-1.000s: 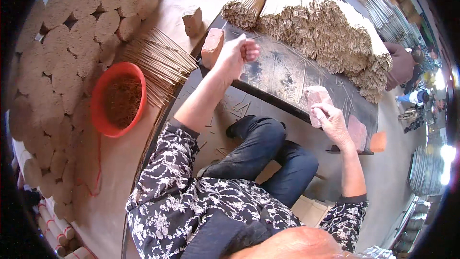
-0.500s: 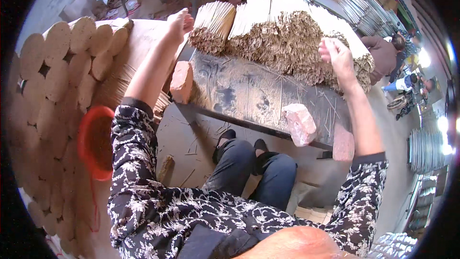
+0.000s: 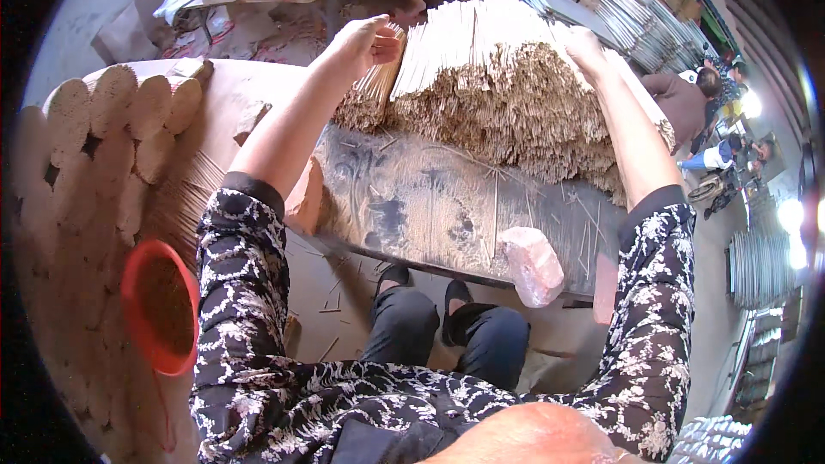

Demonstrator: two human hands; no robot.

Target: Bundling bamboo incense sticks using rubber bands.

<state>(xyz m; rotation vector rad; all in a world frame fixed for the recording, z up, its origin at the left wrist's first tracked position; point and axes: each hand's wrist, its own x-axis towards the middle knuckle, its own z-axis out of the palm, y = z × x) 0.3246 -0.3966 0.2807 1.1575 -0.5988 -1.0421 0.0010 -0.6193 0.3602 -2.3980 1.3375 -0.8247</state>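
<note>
**Incense sticks under both hands at the top of the frame**

Incense sticks (image 3: 507,86), a big pale heap of them, fill the upper middle of the frame, lying on the dark, scuffed board (image 3: 412,206) that runs across the centre. Left hand (image 3: 365,39) is up at the heap's left end, fingers curled in and pinching a small bunch of sticks apart from the main mass. Right hand (image 3: 584,47) sits on the upper right of the heap, palm down, fingers pressed onto the sticks (whether they close around any, I cannot tell). Both forearms reach up from patterned black-and-white sleeves at the lower part of the frame.

On the board's near edge, a pinkish brick (image 3: 533,265) stands right of centre, and another brick (image 3: 302,198) sits at the board's left end, just beside the left forearm. Loose sticks scatter across the board. Far left, round tied bundles (image 3: 112,120) lie stacked in rows, and an orange basin (image 3: 159,305) holding brown powder rests at lower left. Another person (image 3: 687,99) crouches at upper right, well apart.
</note>
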